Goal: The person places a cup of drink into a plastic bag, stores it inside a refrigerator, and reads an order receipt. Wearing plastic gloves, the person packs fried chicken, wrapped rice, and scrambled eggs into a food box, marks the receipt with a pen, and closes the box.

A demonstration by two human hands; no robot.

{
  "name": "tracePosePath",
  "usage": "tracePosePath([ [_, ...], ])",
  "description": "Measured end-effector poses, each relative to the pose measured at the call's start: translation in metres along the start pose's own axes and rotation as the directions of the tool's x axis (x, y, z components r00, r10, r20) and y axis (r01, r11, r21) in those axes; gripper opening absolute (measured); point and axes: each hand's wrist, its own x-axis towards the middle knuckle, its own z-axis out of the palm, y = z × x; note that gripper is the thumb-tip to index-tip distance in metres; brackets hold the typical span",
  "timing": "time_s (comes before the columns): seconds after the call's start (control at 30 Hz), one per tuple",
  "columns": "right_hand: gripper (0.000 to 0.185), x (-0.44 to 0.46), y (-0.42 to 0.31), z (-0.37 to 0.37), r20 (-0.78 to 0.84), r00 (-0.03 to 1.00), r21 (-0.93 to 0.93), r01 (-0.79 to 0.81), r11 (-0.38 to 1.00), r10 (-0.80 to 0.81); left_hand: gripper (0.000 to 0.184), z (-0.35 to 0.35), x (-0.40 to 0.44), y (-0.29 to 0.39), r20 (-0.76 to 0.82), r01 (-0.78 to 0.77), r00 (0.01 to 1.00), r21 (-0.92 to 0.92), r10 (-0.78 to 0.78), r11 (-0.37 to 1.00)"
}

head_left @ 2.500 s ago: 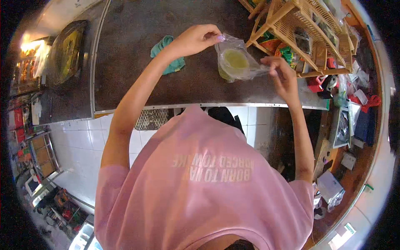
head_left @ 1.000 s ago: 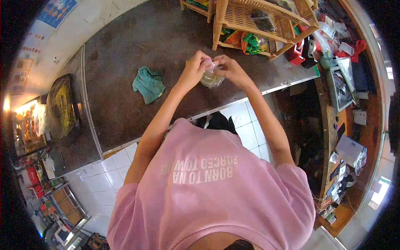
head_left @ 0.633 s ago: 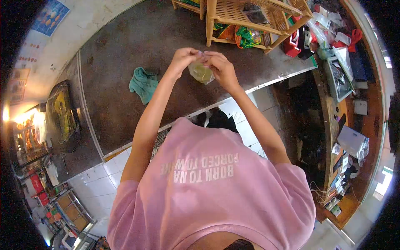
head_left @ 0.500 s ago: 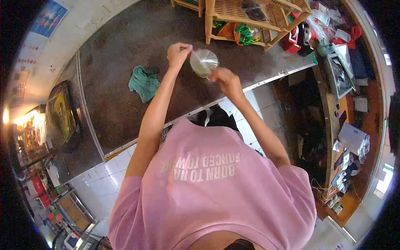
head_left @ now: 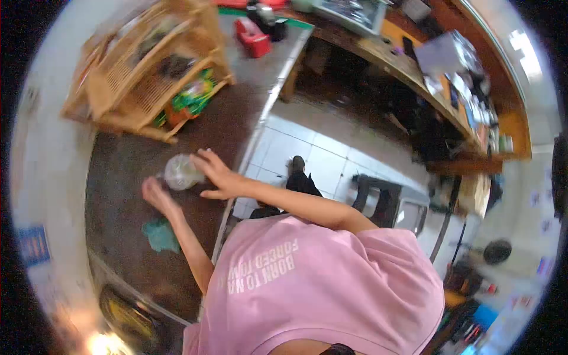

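A round, clear plastic thing, pale inside, is on or just above the dark tabletop; its exact kind is hard to make out. My right hand comes over its right side, fingers stretched and thumb apart. The fingertips overlap its edge, but whether they press on it I cannot tell. At its lower left is my left hand, close to the rim, with fingers blurred. A crumpled teal cloth lies on the table near my left wrist.
A bamboo rack with green and orange packets stands on the table beyond my hands. A red tape dispenser is near the table corner. To the right are tiled floor, a grey chair and a cluttered wooden desk.
The view has swung round to the right, so the table and rack now appear at left. My right hand has gone from closed at the plastic thing's edge to fingers spread over it.
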Motion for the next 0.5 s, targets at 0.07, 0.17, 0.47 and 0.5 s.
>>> tracePosePath([
  [0.07,0.088,-0.015,-0.005,-0.028,-0.065,0.995,-0.067,-0.081,0.994,0.077,0.038,0.016,-0.041,0.036,-0.287,-0.274,0.802,0.602,0.524,0.750],
  [0.17,0.068,-0.055,0.009,-0.104,-0.111,0.952,-0.015,-0.289,0.957,0.286,0.028,0.073,-0.093,0.102,-0.428,-0.400,0.627,0.540,0.651,0.740],
  [0.47,0.023,-0.288,0.084,-0.371,-0.602,0.500,0.179,-0.675,0.716,0.622,0.019,0.383,-0.235,0.152,0.466,-0.467,0.738,-0.171,0.489,0.868],
  [0.5,0.023,-0.318,0.087,-0.398,-0.664,0.452,0.187,-0.671,0.718,0.596,0.019,0.414,-0.252,0.151,0.544,-0.438,0.697,-0.193,0.467,0.878],
])
